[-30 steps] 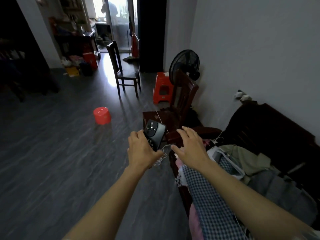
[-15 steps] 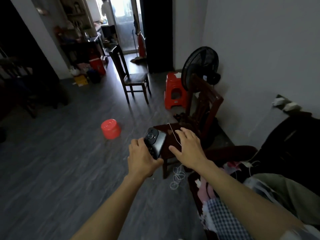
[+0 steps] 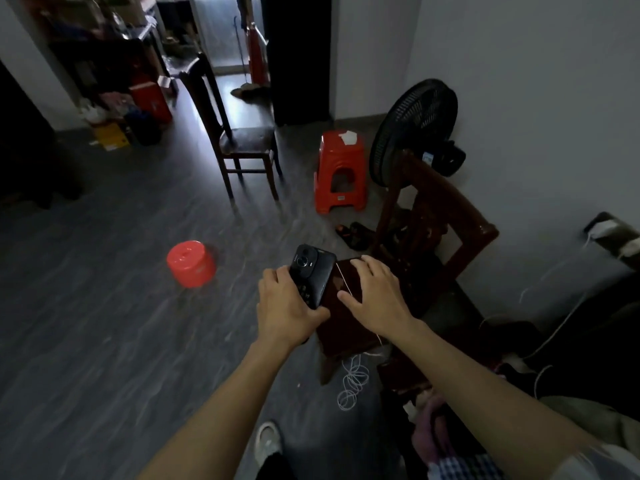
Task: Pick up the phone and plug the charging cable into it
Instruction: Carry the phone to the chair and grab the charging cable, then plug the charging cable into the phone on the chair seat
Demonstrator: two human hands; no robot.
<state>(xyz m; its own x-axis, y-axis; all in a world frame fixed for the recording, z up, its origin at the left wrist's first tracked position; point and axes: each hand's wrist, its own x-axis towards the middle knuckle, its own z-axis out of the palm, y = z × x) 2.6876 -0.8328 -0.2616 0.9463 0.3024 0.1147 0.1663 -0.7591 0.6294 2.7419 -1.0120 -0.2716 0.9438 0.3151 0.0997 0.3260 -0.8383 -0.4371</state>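
My left hand (image 3: 289, 306) grips a black phone (image 3: 313, 271), back side up with its round camera facing me, held above the floor beside a dark red wooden chair (image 3: 419, 265). A thin white charging cable (image 3: 344, 280) runs across the chair seat and drops to a loose coil (image 3: 351, 386) on the floor. My right hand (image 3: 375, 296) hovers over the seat with fingers spread, right above the cable; whether it touches the cable I cannot tell.
A red plastic stool (image 3: 341, 171), a black standing fan (image 3: 414, 131) and a dark wooden chair (image 3: 235, 133) stand ahead. A red round tub (image 3: 190, 263) sits on the grey floor at left. Clothes (image 3: 460, 455) lie heaped at lower right, and a wall socket (image 3: 606, 230) holds white plugs.
The view has tilted down and closer to the red chair. My right hand has stayed spread over the seat and cable while the left keeps hold of the phone.
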